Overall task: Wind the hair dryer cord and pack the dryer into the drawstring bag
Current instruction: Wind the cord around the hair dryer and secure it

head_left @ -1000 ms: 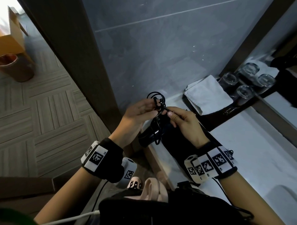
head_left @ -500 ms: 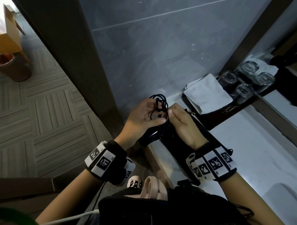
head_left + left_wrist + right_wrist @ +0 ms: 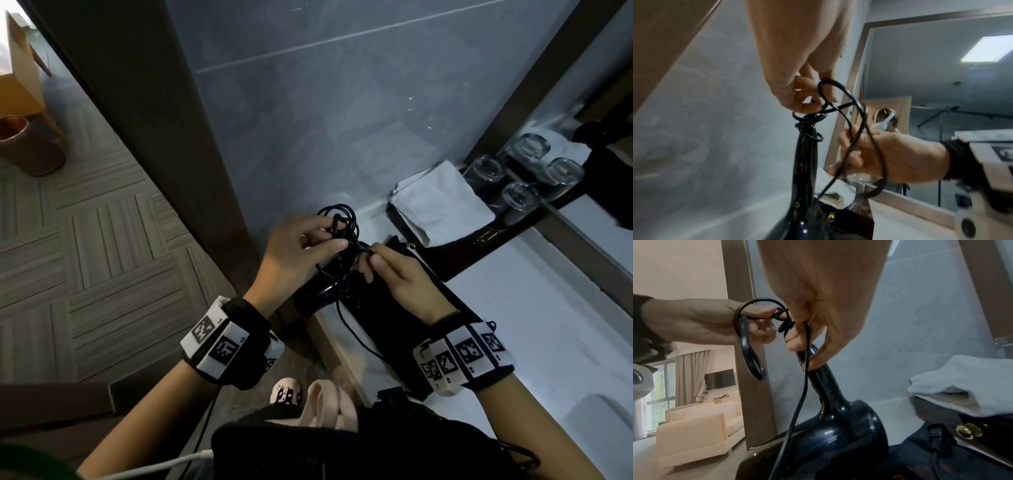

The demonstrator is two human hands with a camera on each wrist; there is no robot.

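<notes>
The black hair dryer point(image 3: 317, 294) lies at the counter's left edge with its handle pointing up between my hands. My left hand point(image 3: 334, 236) holds several loops of the black cord point(image 3: 339, 216) at the handle's end, thumb pressed on them. In the left wrist view its fingertips point(image 3: 807, 104) pinch the windings. My right hand point(image 3: 368, 260) pinches a cord strand beside the handle; the right wrist view shows its fingers point(image 3: 816, 360) against the handle point(image 3: 824, 386). The dark drawstring bag point(image 3: 380, 315) lies flat on the counter under my right wrist.
A folded white towel point(image 3: 442, 202) and three glasses point(image 3: 520, 174) sit on a dark tray point(image 3: 455, 253) at the back, against a mirror. The white counter point(image 3: 534, 308) stretches right. A grey tiled wall point(image 3: 325, 120) stands behind; the counter edge drops to the floor at left.
My hands stay at the handle's end. The right hand, pressed close to the left half a second ago, has drawn back slightly, and a loose strand now trails across the bag.
</notes>
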